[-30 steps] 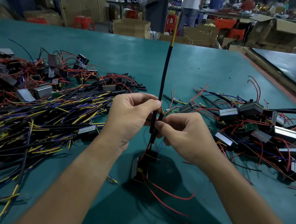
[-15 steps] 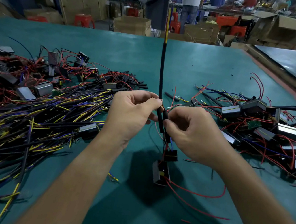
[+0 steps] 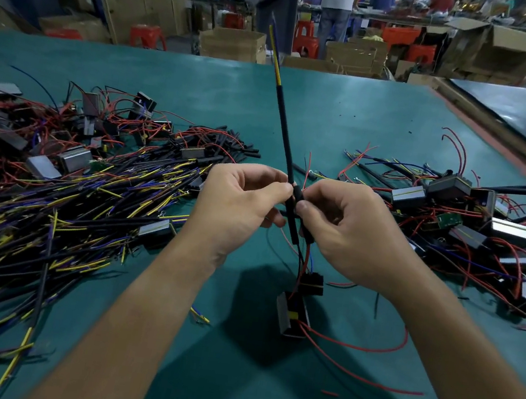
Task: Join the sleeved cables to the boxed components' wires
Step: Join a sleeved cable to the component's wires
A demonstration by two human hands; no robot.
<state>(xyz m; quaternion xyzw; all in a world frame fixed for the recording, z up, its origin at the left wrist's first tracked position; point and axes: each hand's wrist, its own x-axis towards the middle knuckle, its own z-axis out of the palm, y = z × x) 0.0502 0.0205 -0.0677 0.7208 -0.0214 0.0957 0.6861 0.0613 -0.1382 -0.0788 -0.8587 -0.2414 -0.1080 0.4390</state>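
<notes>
A black sleeved cable (image 3: 283,132) with a yellow tip stands up from between my hands and leans to the upper left. My left hand (image 3: 236,205) pinches the cable's lower end. My right hand (image 3: 343,225) pinches a short black sleeve piece (image 3: 298,194) beside it, with thin red, black and blue wires running down from under its fingers. Those wires lead to a boxed component (image 3: 292,313) that hangs or rests low over the green table (image 3: 335,114), below a small black part (image 3: 312,282). The exact joint is hidden by my fingers.
A large heap of yellow, purple and black sleeved cables (image 3: 48,211) lies on the left, with boxed parts and red wires behind it. Another pile of boxed components with red wires (image 3: 475,227) lies on the right. Cardboard boxes, red stools and people stand beyond the table.
The sleeved cable has tilted from upright to leaning left. The boxed component has swung right and lower under my hands. My right hand has shifted right along the wires.
</notes>
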